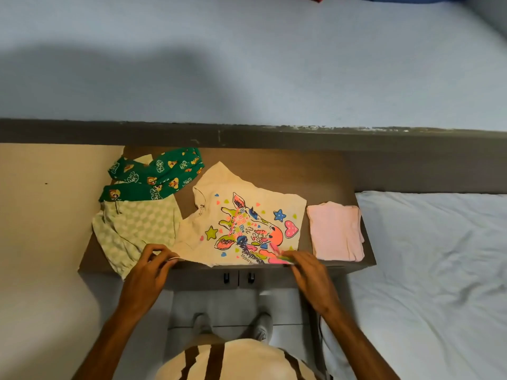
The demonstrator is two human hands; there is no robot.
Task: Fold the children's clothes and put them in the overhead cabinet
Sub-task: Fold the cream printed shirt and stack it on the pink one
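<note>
Left hand [153, 266]: fingers curled, pinching the near left corner of the tee [241, 226] at the front edge of the stand [323, 174]. Right hand [307, 267]: fingers extended and lightly bent, tips pressed on or gripping the tee's near right edge; whether cloth is actually pinched cannot be told.

The tee lies print-up at the middle of the stand, spread but rumpled, with its neck toward the left. Its long axis runs left to right, parallel to the stand's front edge, so it lies directly beyond both hands. Both hands are equally near, one at each near corner.

Judgement: folding of this tee is just starting. The likely move carries the near edge away from the person, across the short axis.

Left of the tee: checked shorts [134, 229], touching it, with green pants [156, 176] behind them, both unfolded. Right of the tee: pink stack [334, 231], folded, just apart. No cabinet overhead is in view.
</note>
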